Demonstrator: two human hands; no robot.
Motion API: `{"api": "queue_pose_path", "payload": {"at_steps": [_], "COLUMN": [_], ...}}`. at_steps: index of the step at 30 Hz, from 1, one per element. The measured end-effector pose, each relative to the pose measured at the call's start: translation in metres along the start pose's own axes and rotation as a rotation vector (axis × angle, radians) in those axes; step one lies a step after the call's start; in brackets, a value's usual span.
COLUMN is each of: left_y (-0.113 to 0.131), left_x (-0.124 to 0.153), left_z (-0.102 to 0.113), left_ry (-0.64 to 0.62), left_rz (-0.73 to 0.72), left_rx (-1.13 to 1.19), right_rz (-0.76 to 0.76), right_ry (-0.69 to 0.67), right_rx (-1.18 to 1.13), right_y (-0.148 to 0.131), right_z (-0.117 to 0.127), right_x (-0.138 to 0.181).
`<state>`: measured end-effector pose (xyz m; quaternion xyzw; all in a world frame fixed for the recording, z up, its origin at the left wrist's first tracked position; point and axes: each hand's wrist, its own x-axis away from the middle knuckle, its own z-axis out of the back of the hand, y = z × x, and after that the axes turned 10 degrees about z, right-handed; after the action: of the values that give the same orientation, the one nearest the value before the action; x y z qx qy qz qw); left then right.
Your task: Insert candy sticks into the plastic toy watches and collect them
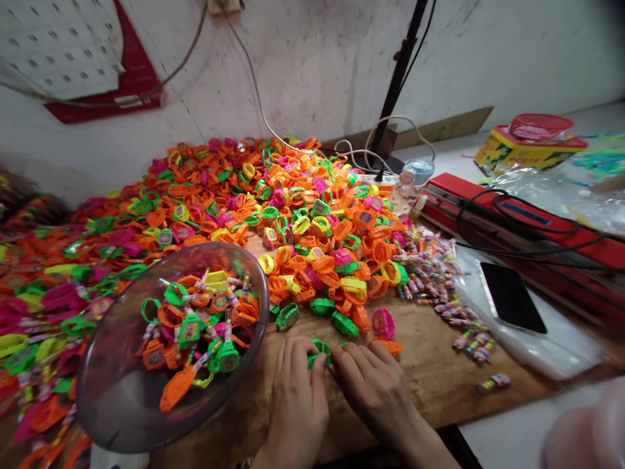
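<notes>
My left hand (299, 397) and my right hand (375, 384) meet at the near edge of a brown table (439, 384), fingers pinched together on one green toy watch (319, 350). Only part of that watch shows between the fingertips. To the left, a clear round bowl (117, 397) holds several assembled toy watches in orange, green and yellow. Beyond my hands lies a large heap of toy watches (273, 208) in orange, pink, green and yellow. Loose ones, such as a pink watch (383, 322), lie just past my fingers.
Several small wrapped candy sticks (439, 286) lie scattered to the right of the heap. A black phone (510, 296) rests on clear plastic. Behind it sit a red heat sealer (512, 218) with black cable, a yellow box (527, 148), a small bottle (405, 189) and a stand pole (398, 71).
</notes>
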<state>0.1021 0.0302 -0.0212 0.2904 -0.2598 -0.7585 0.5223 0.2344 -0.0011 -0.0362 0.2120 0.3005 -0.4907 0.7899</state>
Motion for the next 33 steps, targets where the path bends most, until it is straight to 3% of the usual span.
{"api": "queue_pose_path", "payload": {"at_steps": [2,5,7,9,11,13,15,18,24,28,33], "left_y": [0.000,-0.005,-0.011,-0.016,-0.022,-0.029,-0.037,-0.050,-0.065,-0.055,-0.027], "left_x": [-0.002,-0.012,-0.019,-0.023,-0.023,-0.024,-0.029,-0.045,-0.056,-0.050,-0.045], "left_z": [0.010,0.042,0.062,0.069,0.056,0.027,-0.003,-0.030,-0.024,-0.021,-0.019], "left_ry": [0.097,0.416,0.646,0.731,0.595,0.309,0.128,0.048,-0.042,-0.198,-0.451], "left_rz": [-0.050,-0.148,-0.136,-0.143,-0.242,-0.289,-0.072,0.212,0.312,0.423,0.775], "left_rx": [-0.064,-0.325,-0.598,-0.794,-0.806,-0.655,-0.435,-0.089,0.228,0.492,1.253], "right_rz": [-0.045,-0.204,-0.365,-0.561,-0.738,-0.817,-0.821,-0.833,-0.825,-0.824,-0.819], "right_ry": [0.014,-0.024,-0.109,-0.261,-0.483,-0.590,-0.579,-0.499,-0.416,-0.374,-0.238], "right_rx": [-0.033,-0.041,0.043,0.231,0.419,0.506,0.485,0.461,0.448,0.417,0.310], "right_y": [-0.001,0.017,0.043,0.073,0.097,0.111,0.119,0.126,0.146,0.158,0.159], "right_z": [0.000,0.000,-0.001,-0.003,-0.007,-0.010,-0.012,-0.013,-0.014,-0.015,-0.012], "right_x": [-0.002,0.006,0.025,0.052,0.079,0.098,0.108,0.115,0.125,0.126,0.118]}}
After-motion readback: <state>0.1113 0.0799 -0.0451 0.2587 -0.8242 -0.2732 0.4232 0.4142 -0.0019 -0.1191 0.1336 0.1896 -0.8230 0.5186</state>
